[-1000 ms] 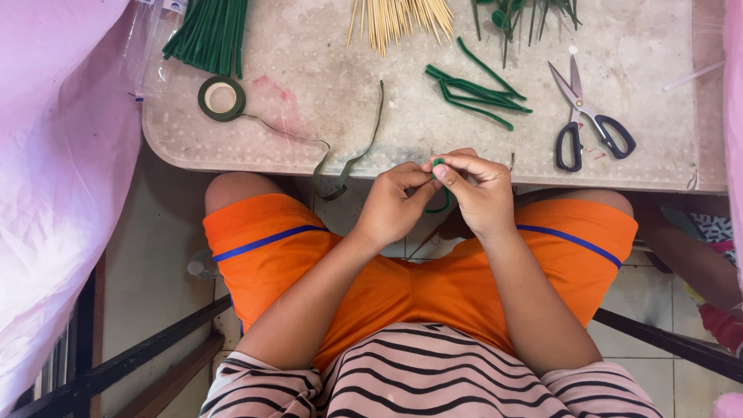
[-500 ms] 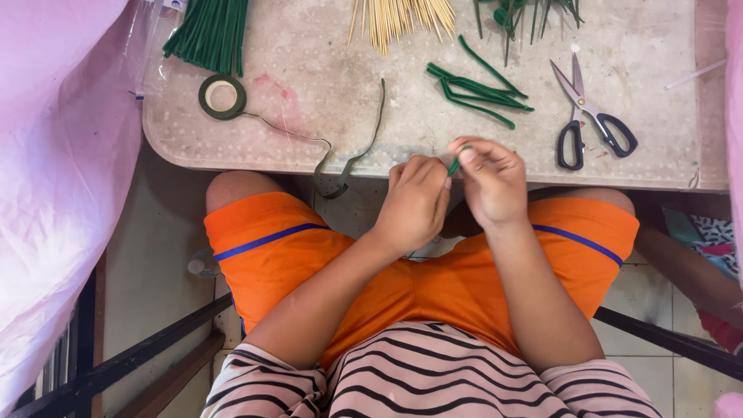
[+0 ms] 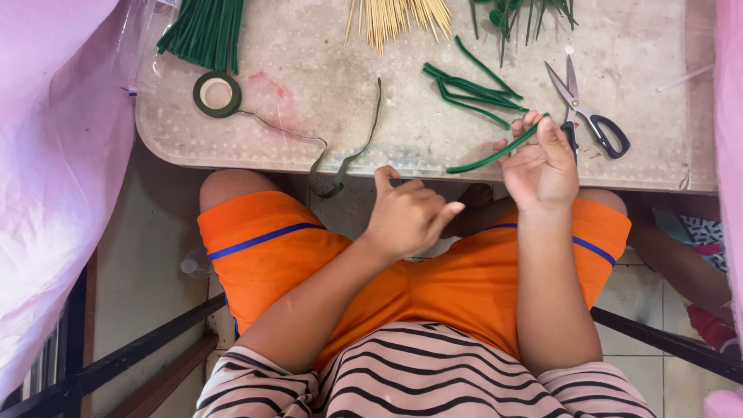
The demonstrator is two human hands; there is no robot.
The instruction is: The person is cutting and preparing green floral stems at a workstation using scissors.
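Both hands have parted since a moment ago: right hand (image 3: 542, 159) has lifted to the tabletop (image 3: 309, 116) edge, fingers (image 3: 553, 135) clamped on a green stem (image 3: 491, 157); left hand (image 3: 406, 217) hangs loosely curled, empty, over the lap. Scissors (image 3: 588, 112) lie just beside; a careless swing could knock them. Open room lies leftward.

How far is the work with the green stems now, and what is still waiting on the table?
Done, it seems: a small pile of green stems lies on the table. In hand: the right hand holds one green stem over the table edge; the left hand holds nothing I can see. Left: wooden sticks, a green bundle and the tape roll lie untouched.
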